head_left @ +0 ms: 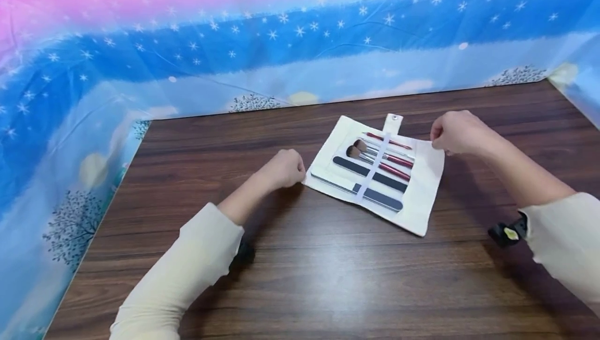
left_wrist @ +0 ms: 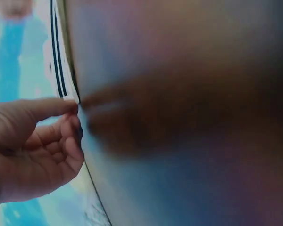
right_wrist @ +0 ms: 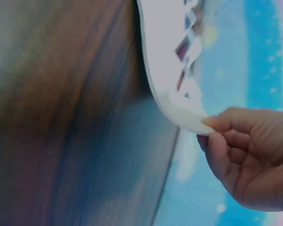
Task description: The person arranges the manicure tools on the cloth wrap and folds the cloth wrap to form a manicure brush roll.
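A white cloth brush roll [head_left: 426,189] lies unrolled on the table, tilted in the head view, with a snap tab [head_left: 392,123] on its far side. Under its pale elastic band [head_left: 373,165] sit makeup brushes [head_left: 379,165] with red handles, a thin red pencil-like tool [head_left: 389,141], a dark nail file [head_left: 370,173] and a grey flat strip [head_left: 379,198]. My left hand [head_left: 284,168] pinches the roll's near left corner between thumb and finger. At the far right corner, my right hand [head_left: 461,131] pinches the cloth edge, which bends up in the right wrist view.
The brown wood-grain table [head_left: 328,277] extends around the roll. A pink and blue snowflake-patterned cloth [head_left: 262,33] hangs behind it and along the left side. Dark wrist straps [head_left: 508,233] show at the cream sleeves.
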Tool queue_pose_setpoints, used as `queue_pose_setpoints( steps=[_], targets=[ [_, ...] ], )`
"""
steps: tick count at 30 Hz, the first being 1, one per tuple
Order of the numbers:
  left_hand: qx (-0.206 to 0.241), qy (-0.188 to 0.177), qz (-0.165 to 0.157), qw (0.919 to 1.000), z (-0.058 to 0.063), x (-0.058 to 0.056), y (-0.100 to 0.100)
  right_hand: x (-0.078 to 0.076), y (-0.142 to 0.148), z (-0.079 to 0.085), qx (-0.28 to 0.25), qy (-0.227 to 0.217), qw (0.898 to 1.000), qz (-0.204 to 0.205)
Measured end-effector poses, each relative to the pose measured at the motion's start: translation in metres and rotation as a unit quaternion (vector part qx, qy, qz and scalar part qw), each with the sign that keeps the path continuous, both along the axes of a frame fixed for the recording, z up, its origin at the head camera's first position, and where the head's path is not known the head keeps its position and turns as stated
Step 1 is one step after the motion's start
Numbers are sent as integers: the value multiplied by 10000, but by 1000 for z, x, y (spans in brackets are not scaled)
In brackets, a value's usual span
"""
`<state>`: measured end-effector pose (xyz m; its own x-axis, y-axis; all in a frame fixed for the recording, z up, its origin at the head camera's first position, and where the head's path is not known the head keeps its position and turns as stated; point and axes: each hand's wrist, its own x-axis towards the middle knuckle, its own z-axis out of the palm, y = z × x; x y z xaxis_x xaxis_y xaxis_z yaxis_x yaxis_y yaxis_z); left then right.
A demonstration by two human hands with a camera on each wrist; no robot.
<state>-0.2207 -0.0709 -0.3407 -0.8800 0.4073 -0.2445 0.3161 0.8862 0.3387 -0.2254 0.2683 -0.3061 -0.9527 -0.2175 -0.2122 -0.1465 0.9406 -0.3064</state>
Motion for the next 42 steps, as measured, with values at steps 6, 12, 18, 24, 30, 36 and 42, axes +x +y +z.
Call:
queue_pose_setpoints(
  steps=[6,12,18,24,30,36,42],
  targets=[
    [264,-18,-173,9995,-1,34,1,-39,-4,-16,-184,217,9990,-352],
    [297,-207,-279,9990,2,50,5,-60,-8,-31,-479,226,9969,-577],
    [373,-53,-521,9979,5,66,7,-70,-19,-35,-506,146,9974,-485],
    [360,81,-688,9969,8,67,9,-70,-26,-35,-321,440,9971,-527],
    [396,46,-776,9962,9,66,12,-48,-31,-15,-460,574,9973,-55],
    [380,156,-833,9957,11,68,11,3,-30,5,-518,620,9909,1080],
    [136,163,-801,9966,15,73,11,51,-15,1,-468,737,9774,1924]
  ],
)
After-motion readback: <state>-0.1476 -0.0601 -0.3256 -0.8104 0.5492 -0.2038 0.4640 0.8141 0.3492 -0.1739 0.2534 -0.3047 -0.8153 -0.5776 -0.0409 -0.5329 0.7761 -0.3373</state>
